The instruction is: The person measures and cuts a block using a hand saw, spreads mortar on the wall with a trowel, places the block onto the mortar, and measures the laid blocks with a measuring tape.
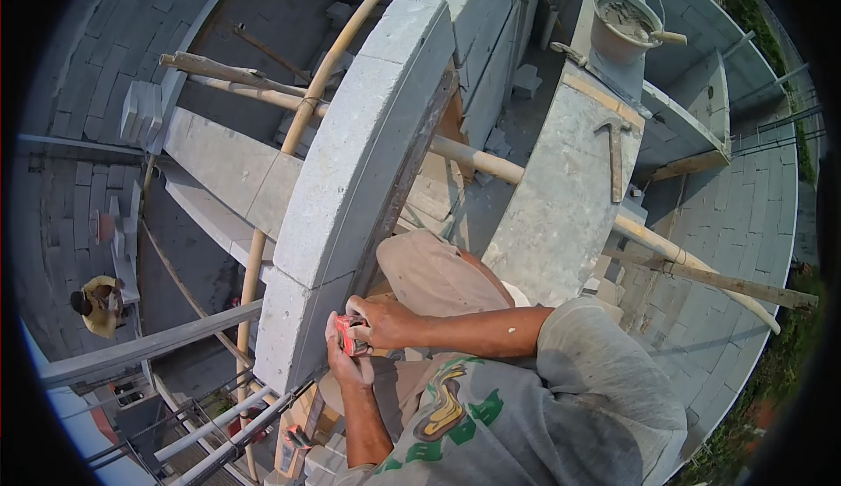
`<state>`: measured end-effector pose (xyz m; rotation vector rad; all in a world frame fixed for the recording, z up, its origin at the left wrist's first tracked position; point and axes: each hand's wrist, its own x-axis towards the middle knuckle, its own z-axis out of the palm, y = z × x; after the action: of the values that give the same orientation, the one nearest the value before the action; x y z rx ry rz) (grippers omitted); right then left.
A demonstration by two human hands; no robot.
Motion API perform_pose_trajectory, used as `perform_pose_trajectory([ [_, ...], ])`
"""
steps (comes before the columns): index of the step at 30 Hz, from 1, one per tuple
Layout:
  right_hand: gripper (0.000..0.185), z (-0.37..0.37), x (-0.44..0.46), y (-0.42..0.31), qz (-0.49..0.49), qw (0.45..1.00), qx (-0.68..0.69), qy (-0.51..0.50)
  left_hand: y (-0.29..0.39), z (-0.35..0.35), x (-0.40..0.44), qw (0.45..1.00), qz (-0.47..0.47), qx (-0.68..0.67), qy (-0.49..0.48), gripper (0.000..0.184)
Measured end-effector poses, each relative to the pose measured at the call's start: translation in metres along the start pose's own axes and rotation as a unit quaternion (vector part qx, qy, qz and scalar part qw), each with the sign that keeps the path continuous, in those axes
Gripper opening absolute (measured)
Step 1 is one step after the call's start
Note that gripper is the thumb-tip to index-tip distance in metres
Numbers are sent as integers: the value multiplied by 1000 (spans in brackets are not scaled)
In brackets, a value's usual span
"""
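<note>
Both of my hands meet at a small red and black case (349, 334), beside the near end of a pale block wall (328, 188). My left hand (348, 365) cups it from below and the left. From the right, my right hand (385, 321) grips it with bent fingers that partly cover it. I cannot make out exactly what kind of thing it is. A claw hammer (615, 158) lies on the grey-smeared board (552, 197) to the right, apart from my hands.
A bucket (613, 32) of grey mortar stands on the far end of the board, near a long-handled tool (604, 79). Bamboo poles (477, 158) cross below the wall. Open drops lie on both sides. Another person (101, 305) is far below at left.
</note>
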<state>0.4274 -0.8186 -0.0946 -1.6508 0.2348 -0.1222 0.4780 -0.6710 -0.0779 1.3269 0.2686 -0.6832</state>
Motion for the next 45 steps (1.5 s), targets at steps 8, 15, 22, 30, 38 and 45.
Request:
perform_pose_trajectory([
  [8,35,-42,3,-4,37,999,23,28,-2,20,14,984,12,166,-67,66],
  [15,40,-64,14,7,0,1000,26,-6,10,62,8,905,192,370,-87,88],
  [22,36,-101,18,11,-3,999,-12,-52,21,71,2,843,69,526,-94,65],
  [30,20,-207,48,23,54,959,222,167,-2,-51,3,810,59,582,36,36],
  [38,16,-314,121,101,107,867,274,403,10,-74,-16,810,23,580,88,26],
  [45,15,-360,176,136,133,851,283,421,-2,-141,-25,714,64,666,208,25],
])
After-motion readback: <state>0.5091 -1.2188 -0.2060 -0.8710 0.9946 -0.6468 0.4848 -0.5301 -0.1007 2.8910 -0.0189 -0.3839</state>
